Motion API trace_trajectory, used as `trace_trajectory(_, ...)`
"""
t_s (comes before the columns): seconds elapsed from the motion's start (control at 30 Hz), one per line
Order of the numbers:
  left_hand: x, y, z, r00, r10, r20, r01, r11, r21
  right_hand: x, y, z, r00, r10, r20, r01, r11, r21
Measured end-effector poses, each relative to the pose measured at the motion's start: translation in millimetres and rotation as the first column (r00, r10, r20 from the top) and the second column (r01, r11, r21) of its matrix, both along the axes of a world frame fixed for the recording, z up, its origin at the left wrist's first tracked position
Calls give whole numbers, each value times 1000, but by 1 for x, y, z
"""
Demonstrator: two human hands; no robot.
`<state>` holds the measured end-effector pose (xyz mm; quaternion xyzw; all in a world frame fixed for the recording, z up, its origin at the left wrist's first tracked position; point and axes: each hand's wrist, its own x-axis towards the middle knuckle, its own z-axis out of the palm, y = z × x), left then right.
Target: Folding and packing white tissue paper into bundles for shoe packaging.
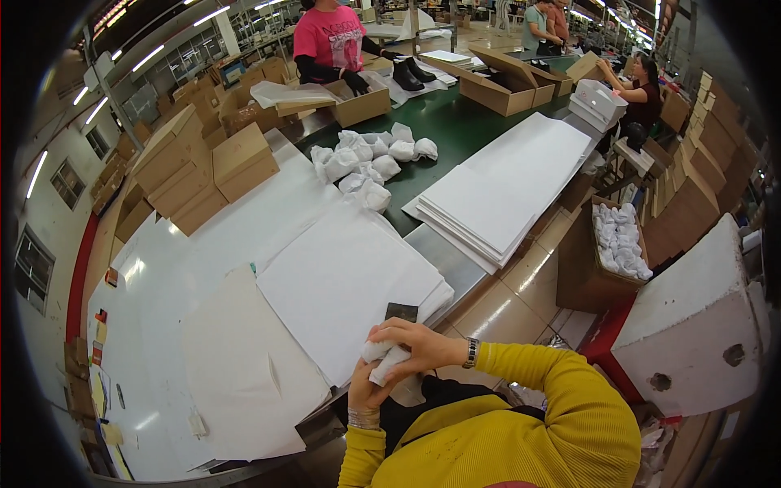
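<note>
Close to my body at the table's front edge, both hands are closed around a white paper wad [389,368]. My left hand [367,392] grips it from below and the left. The right hand [425,345] wraps over its top and right side, fingers bent. Just beyond them lies a large stack of white paper sheets [346,276], and a small dark flat piece [402,311] sits at its near corner. A heap of similar white paper wads [358,159] rests past the stack, partly on the green surface.
Another stack of white sheets [508,183] lies to the right. Brown boxes [244,161] stand at the far left. A carton of white wads [602,281] is on the right, beside a white block [691,325]. Across the table, a person in pink [329,41] works near black boots [407,75].
</note>
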<state>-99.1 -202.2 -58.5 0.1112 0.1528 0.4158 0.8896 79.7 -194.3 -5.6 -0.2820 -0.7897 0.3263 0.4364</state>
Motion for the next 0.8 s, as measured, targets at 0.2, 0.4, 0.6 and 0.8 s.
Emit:
trace_trajectory(0.2, -10, -4, 44, 900, 209, -382, 51, 821, 569, -3, -4, -4, 993, -118, 15, 118, 979, -168)
trace_trajectory(0.4, 6, -7, 10, 593, 434, -678, 72, 810, 581, -16, -9, -29, 938, -330, 108, 346, 908, -236)
trace_trajectory(0.6, 14, -25, -1, 664, 98, -741, 167, 947, 275, -2, -3, -67, 864, -105, 492, 347, 833, -431)
trace_trajectory(0.8, 16, -19, -40, 807, 69, -587, 86, 969, 232, 2, 15, -54, 895, 35, 444, 214, 841, -497)
